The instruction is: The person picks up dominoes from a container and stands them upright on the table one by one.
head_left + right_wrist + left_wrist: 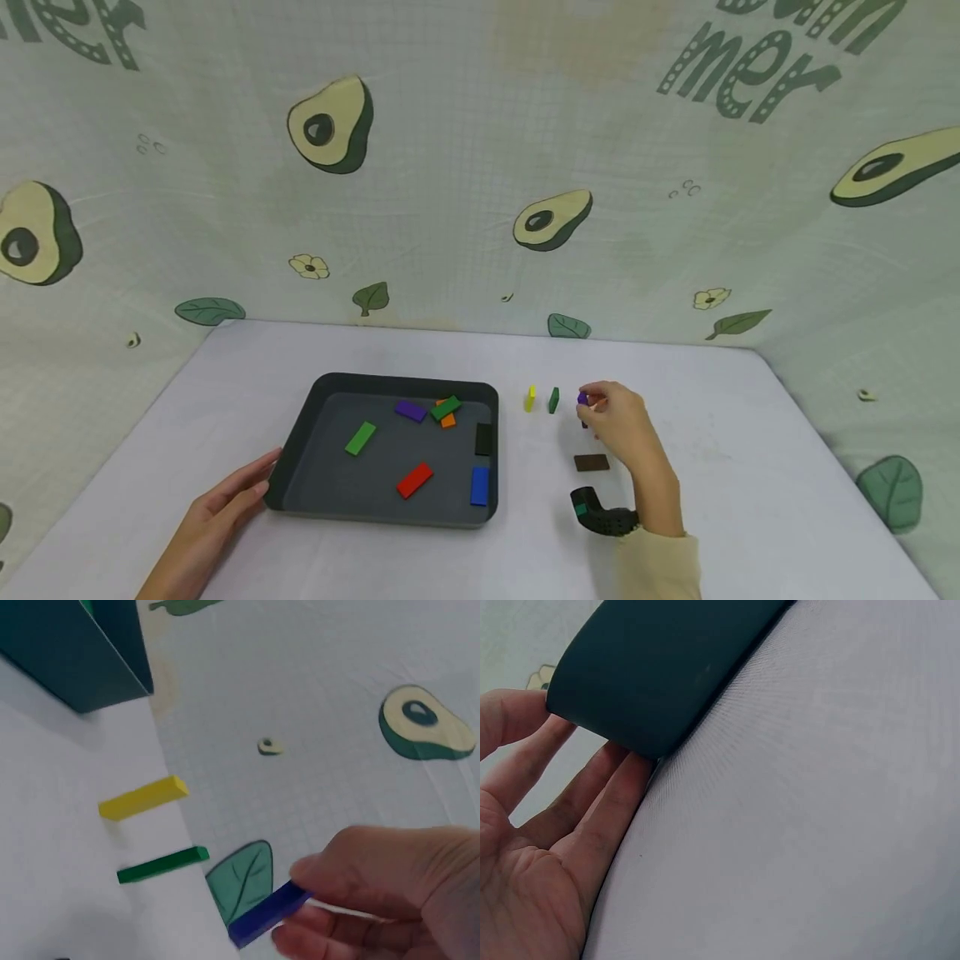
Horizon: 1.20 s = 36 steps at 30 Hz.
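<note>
My right hand (617, 414) pinches a purple domino-like block (268, 913) between thumb and fingers, to the right of two standing blocks. Of these, the yellow block (530, 398) is farther left and the green block (553, 400) nearer the hand. A brown block (592, 462) lies flat on the table below that hand. At the dark grey tray (382, 518), my left hand (217, 517) touches the left front corner with nearly straight fingers. In the left wrist view, its fingertips (634, 769) meet the tray's outer wall (652, 675) low down.
Inside the tray lie several blocks, among them a red block (415, 481), a blue block (479, 486), a black block (483, 439) and a green block lying across an orange block (447, 421). A printed cloth (450, 167) hangs behind the white table (720, 442).
</note>
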Tool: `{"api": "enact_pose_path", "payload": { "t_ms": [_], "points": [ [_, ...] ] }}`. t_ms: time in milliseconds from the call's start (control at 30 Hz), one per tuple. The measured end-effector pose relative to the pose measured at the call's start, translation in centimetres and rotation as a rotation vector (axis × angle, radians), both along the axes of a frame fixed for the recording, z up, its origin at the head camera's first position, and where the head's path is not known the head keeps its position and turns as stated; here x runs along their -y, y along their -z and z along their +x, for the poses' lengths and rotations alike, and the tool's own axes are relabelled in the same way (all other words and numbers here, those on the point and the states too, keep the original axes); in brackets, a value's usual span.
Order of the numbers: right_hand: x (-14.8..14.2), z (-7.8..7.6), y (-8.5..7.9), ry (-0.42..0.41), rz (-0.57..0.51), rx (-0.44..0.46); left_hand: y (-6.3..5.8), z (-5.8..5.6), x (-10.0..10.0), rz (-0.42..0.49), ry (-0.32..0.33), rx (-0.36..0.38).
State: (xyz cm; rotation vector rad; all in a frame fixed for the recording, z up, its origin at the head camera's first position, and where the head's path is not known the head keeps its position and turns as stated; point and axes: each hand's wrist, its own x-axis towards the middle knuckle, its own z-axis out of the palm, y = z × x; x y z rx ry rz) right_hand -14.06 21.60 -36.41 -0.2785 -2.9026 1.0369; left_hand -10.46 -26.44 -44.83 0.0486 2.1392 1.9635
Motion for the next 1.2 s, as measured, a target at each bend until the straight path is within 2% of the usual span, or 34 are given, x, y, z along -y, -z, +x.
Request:
{"api": "enact_pose_path", "payload": {
  "t_ms": [133,567,800,1200],
  "points": [
    [-1.4,0.2,0.2,-0.021,-0.005,-0.127,-0.1,-0.1,0.0,0.001,-0.008,0.017],
    [-3.0,-1.4,4.2,-0.038,-0.002,-0.261,0.2,0.2,-0.1,0.020,0.006,-0.013],
    [-3.2,-1.7,5.4,-0.052,0.023,-0.258,0.2,0.1,-0.1,0.015,0.008,-0.014],
    [-3.2,-1.7,5.2,-0.048,0.028,-0.199,0.0,0.0,0.0,-0.005,-0.005,0.001]
  ]
}}
